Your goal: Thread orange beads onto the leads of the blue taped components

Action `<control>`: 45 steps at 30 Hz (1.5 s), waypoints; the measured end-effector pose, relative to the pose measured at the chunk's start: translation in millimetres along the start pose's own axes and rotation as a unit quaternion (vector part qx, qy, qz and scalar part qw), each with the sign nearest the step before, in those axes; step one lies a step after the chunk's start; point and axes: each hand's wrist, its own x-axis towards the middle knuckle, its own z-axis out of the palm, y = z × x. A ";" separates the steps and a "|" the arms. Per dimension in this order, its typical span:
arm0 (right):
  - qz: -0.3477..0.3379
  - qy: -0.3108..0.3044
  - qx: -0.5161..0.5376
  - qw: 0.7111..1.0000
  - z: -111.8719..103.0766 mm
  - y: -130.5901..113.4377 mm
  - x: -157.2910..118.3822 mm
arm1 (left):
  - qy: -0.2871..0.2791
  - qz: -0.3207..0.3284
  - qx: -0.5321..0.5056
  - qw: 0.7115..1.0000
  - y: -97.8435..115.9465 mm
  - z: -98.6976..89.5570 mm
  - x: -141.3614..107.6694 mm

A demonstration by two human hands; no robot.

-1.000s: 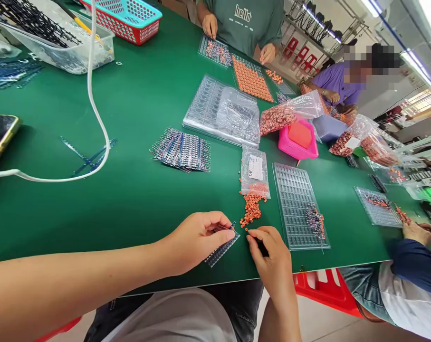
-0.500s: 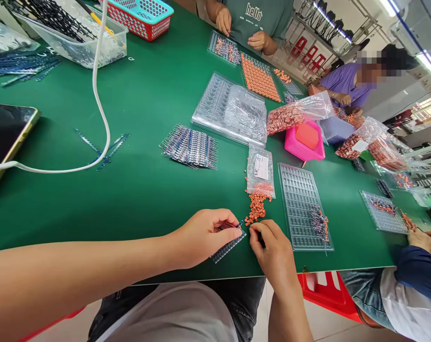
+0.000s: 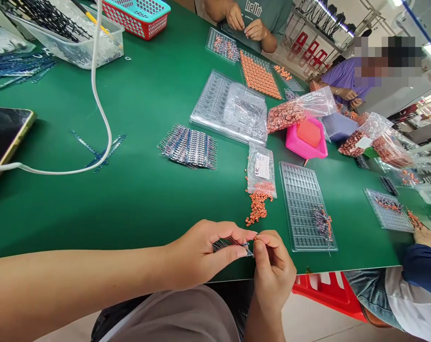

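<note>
My left hand (image 3: 208,249) is closed on a strip of thin-leaded components (image 3: 222,244) joined by blue tape, much of it hidden by the fingers. My right hand (image 3: 274,266) meets it at the strip's right end, thumb and forefinger pinched on a small orange ring (image 3: 256,239) that barely shows. Just beyond the fingertips lies a spill of small orange rings (image 3: 257,209), coming from a labelled clear plastic bag (image 3: 261,166). To the right, a clear slotted tray (image 3: 301,194) carries a cluster of leaded pieces with orange rings (image 3: 322,222).
More component strips (image 3: 190,147) lie fanned ahead, before stacked clear trays (image 3: 210,107). A white cable (image 3: 104,114) crosses the left side near a phone (image 3: 4,137). A pink basket (image 3: 306,142) stands right of centre. Co-workers' hands (image 3: 245,23) work across the table and at the right.
My right hand has moved from the edge of the ring pile toward me and now meets my left fingertips. My left hand has shifted slightly right and down with the strip.
</note>
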 end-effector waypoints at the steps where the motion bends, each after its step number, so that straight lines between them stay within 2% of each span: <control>1: -0.006 0.006 -0.004 1.000 1.1 0.5 -0.6 | -0.002 0.007 0.006 1.000 -0.6 0.0 0.0; 6: -0.048 0.027 -0.052 0.997 3.2 0.6 -4.9 | -0.005 0.010 0.005 1.000 -4.3 -0.3 -0.2; 14: -0.121 0.047 -0.118 0.984 4.2 0.6 -8.8 | 0.004 -0.033 -0.076 0.997 -4.0 2.9 -2.5; 23: -0.141 0.064 -0.137 0.978 6.2 0.7 -9.2 | 0.010 -0.073 -0.141 0.987 -1.5 4.6 -1.4; 29: -0.166 0.077 -0.140 0.973 6.6 1.1 -8.4 | 0.007 -0.064 -0.150 0.987 -6.2 3.8 -1.9; 33: -0.182 0.065 -0.146 0.970 6.2 0.4 -7.2 | -0.003 -0.060 -0.145 0.988 -8.1 4.1 -2.4; 38: -0.206 0.035 -0.159 0.965 2.7 -0.2 -5.5 | 0.011 -0.060 -0.133 0.989 -7.5 3.3 -1.0; 41: -0.202 0.034 -0.171 0.964 1.7 0.1 -5.1 | 0.009 -0.057 -0.137 0.989 -7.5 2.9 -0.5; 45: -0.164 0.034 -0.142 0.976 2.9 -0.1 -6.5 | 0.005 -0.064 -0.132 0.989 -5.1 2.8 0.1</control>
